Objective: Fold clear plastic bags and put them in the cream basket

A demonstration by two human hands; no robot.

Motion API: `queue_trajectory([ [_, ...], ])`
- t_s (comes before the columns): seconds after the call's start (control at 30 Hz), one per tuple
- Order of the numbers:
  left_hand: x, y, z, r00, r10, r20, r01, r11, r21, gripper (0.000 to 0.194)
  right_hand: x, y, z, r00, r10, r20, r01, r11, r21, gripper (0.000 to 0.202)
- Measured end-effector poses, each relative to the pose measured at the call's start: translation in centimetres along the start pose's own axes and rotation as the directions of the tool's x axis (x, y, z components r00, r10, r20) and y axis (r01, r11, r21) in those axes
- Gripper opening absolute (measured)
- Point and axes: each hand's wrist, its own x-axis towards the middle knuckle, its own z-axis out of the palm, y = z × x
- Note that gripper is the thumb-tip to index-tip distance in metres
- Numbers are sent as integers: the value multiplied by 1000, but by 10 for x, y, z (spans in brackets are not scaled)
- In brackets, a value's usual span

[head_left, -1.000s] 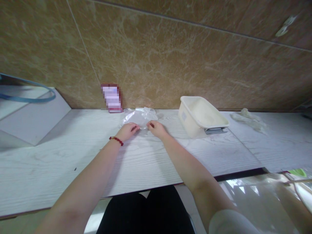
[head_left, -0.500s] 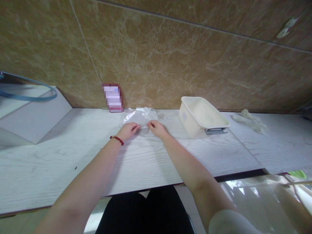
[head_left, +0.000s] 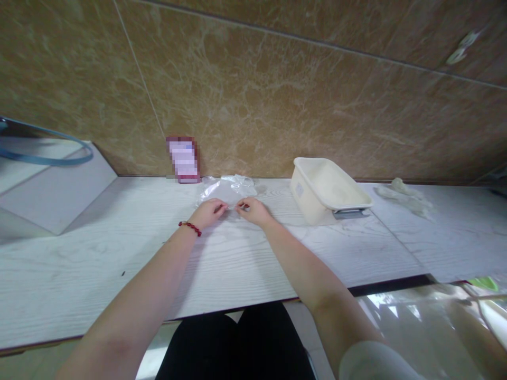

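Observation:
A clear plastic bag [head_left: 228,188] lies crumpled on the white wood-grain table [head_left: 229,269], close to the wall. Its near edge is between my two hands. My left hand [head_left: 210,212], with a red bead bracelet at the wrist, pinches this edge from the left. On the right side, my right hand [head_left: 253,210] has thumb and forefinger pressed together on the same edge. The fingertips of both hands are a short gap apart. Whether anything lies inside the bag cannot be made out.
A cream plastic bin [head_left: 311,195] stands right of my hands. Further right lies a crumpled translucent piece [head_left: 407,196]. A phone-like blurred object [head_left: 185,160] leans on the wall. At far left is a white box [head_left: 67,190] with a blue band [head_left: 43,159].
My right hand has shifted slightly left, nearer my left hand, and its fingers have changed position on the bag's edge. My left hand has hardly moved.

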Motion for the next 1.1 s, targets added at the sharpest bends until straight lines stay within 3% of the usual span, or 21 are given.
queue_trajectory([
  [0.8,-1,6,-5,1000,-17,-5,18,999,30,32,1,-2,-4,991,130,-14,-130,991,26,16],
  [1.1,-1,6,-4,1000,-11,-9,11,1000,18,32,2,0,-2,992,121,-43,-120,992,26,14],
])
